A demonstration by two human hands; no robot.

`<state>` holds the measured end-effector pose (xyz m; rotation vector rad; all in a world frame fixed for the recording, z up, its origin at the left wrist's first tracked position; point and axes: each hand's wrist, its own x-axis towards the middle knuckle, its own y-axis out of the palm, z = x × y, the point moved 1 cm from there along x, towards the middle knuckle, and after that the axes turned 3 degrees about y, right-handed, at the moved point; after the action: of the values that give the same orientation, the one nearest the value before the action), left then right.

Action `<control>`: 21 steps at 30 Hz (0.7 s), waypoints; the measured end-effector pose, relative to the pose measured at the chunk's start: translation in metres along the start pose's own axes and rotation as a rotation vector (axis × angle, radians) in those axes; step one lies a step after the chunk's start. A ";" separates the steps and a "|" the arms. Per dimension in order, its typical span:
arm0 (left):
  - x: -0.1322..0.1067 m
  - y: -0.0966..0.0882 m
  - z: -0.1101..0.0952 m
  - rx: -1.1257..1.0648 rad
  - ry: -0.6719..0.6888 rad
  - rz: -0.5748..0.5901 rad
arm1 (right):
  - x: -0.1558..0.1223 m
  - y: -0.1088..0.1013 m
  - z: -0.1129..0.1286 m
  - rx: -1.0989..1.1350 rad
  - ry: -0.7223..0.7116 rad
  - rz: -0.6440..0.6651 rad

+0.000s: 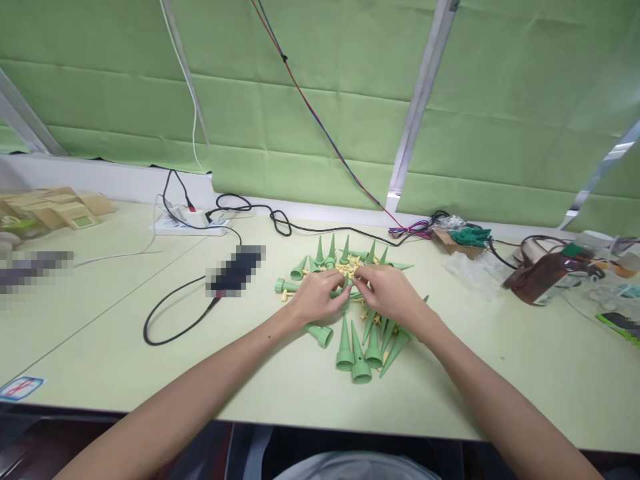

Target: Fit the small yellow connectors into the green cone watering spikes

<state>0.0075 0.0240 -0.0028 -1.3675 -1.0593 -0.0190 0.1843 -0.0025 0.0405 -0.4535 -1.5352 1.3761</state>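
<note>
Both of my hands meet over a spread of green hollow plastic cones [361,363] and small yellow T-shaped plastic pieces [285,295]. My left hand [317,297] is closed around a green cone [347,281], mostly hidden by the fingers. Close beside it, the fingers of my right hand [387,290] are pinched together near that cone; whatever sits between them is too small to make out. Several cones stand upright behind the hands, while others stand or lie in front. More yellow pieces are heaped just beyond my fingertips.
A phone-like dark device [236,270] on a black cable lies to the left. Behind it is a power strip [193,223]. Flat tan boxes [63,207] are at far left. A brown bottle [545,277], plastic bags [475,272] and a small carton [455,243] crowd the right.
</note>
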 end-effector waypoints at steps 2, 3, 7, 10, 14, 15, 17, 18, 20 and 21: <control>0.000 -0.001 0.000 0.000 -0.005 -0.004 | -0.001 0.014 0.001 -0.110 0.006 0.086; 0.000 -0.001 -0.001 0.000 -0.009 -0.004 | -0.002 0.020 -0.001 -0.134 0.002 0.114; 0.000 -0.002 -0.002 -0.006 -0.025 -0.006 | -0.010 0.032 -0.011 -0.114 -0.038 0.139; 0.001 -0.002 -0.002 -0.024 -0.034 -0.002 | -0.013 0.036 -0.017 -0.065 -0.044 0.110; 0.001 -0.002 -0.002 -0.061 -0.039 0.017 | -0.012 0.041 -0.020 -0.007 -0.021 0.107; 0.001 -0.002 -0.002 -0.073 -0.041 0.025 | -0.011 0.042 -0.020 -0.004 -0.014 0.109; 0.002 -0.003 -0.002 -0.094 -0.043 0.044 | -0.011 0.044 -0.021 -0.005 0.001 0.112; 0.002 -0.003 -0.002 -0.103 -0.040 0.054 | -0.010 0.045 -0.021 -0.003 0.009 0.112; 0.002 -0.004 -0.001 -0.113 -0.029 0.068 | -0.011 0.047 -0.022 0.003 0.021 0.117; 0.002 -0.004 -0.001 -0.114 -0.023 0.072 | -0.011 0.047 -0.022 0.008 0.023 0.118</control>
<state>0.0067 0.0232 0.0020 -1.5118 -1.0409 -0.0107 0.1918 0.0141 -0.0092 -0.5610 -1.5040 1.4615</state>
